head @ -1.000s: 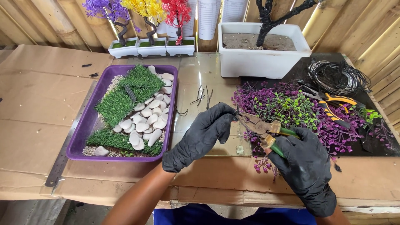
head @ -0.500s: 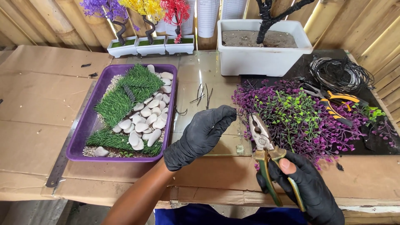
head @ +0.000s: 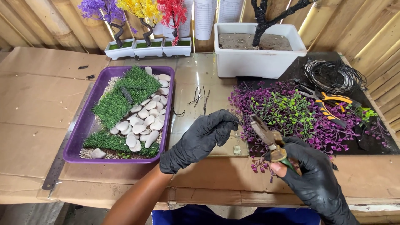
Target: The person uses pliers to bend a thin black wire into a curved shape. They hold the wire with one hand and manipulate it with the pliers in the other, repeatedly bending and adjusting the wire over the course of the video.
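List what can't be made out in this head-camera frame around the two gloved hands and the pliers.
- Left hand: whatever its fingertips pinch is too thin to tell, head view.
- Pliers: the handles are buried in the right hand; whether the tips grip anything is lost against the purple foliage.
- Small black tree in the white planter: its crown is cut off by the top edge.
- Yellow-handled cutters: partly buried in foliage.

Pliers [head: 266, 135] back up by left hand [head: 200, 139], jaws shut vs open 0.5 s ago.
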